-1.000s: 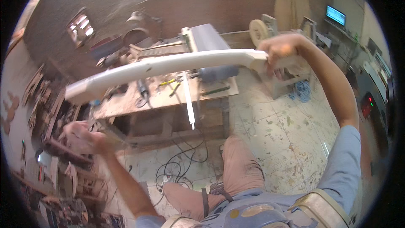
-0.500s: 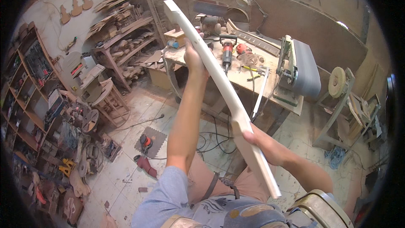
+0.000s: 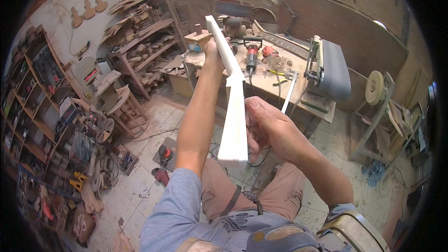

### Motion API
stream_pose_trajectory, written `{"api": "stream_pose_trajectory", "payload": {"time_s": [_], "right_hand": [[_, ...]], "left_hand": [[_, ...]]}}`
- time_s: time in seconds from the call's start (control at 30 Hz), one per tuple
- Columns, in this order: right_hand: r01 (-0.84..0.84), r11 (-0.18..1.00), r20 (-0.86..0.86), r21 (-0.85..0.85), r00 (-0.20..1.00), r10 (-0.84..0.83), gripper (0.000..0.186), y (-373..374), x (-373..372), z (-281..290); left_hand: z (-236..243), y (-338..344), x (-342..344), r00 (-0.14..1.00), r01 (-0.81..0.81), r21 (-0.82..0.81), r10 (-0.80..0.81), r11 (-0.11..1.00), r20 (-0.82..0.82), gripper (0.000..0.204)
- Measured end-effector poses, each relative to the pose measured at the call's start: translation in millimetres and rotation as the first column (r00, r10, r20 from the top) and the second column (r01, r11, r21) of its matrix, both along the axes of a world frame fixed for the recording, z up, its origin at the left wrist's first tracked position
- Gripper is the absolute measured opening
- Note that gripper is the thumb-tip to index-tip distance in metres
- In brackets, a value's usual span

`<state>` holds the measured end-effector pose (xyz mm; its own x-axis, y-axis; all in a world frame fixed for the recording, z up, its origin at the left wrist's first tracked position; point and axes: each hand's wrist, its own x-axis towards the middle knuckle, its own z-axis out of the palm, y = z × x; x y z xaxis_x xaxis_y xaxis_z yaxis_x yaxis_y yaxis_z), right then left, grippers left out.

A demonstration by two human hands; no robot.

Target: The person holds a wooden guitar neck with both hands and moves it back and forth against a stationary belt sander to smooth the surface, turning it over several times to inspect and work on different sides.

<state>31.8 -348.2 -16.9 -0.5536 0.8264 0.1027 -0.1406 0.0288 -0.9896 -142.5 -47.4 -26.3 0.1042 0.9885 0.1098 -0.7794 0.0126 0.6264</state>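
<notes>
A long pale wooden guitar neck [image 3: 235, 121], its wide end toward me, stretches away over the floor toward the workbench. Around its narrow far part my left hand [image 3: 214, 51] is closed, with the arm held out straight. Close against the right edge of the wide end is my right hand [image 3: 270, 128], thumb and fingers apart and loosely bent. Whether its fingertips touch the wood cannot be made out.
The workbench [image 3: 275, 84] ahead bears a red and black power tool [image 3: 252, 56], yellow-handled pliers [image 3: 280, 77] and a belt sander [image 3: 331, 72]. On the floor are an orange sander [image 3: 164, 153] and cables. Cluttered shelves [image 3: 35, 98] line the left.
The neck has swung so its wide end now points at me, higher and further left. My right hand has loosened from its grip there and sits beside the edge.
</notes>
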Motion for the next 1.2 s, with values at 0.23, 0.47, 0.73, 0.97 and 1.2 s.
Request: {"api": "stream_pose_trajectory", "payload": {"time_s": [0.23, 0.47, 0.73, 0.97, 1.2], "right_hand": [[0.019, 0.999, 0.004, 0.035, 1.000, -0.019, 0.054, 3, 9, 6], [-0.243, 0.960, -0.301, -0.141, 0.934, 0.192, 0.094, 30, 49, -31], [-0.297, 0.936, 0.109, 0.187, 0.954, 0.281, 0.069, 3, 53, -47], [0.064, 0.645, 0.187, 0.762, 0.931, -0.313, 0.022, -1, 84, 14], [-0.010, -0.260, -0.252, 0.965, 0.211, -0.944, 0.091, 37, 137, 75]], "left_hand": [[-8, 31, -3, 0.994, 0.005, 0.096, 0.005, 0.995, -0.106, 0.047], [25, 22, -1, 0.979, -0.100, 0.055, 0.089, 0.993, 0.182, 0.051], [56, 23, -41, 0.974, -0.221, -0.028, 0.220, 0.975, -0.048, 0.043], [57, -21, -47, 0.636, -0.041, 0.483, 0.396, 0.875, -0.663, 0.025], [93, -63, -24, 0.186, 0.634, 0.222, 0.133, 0.741, -0.974, 0.047]]}}
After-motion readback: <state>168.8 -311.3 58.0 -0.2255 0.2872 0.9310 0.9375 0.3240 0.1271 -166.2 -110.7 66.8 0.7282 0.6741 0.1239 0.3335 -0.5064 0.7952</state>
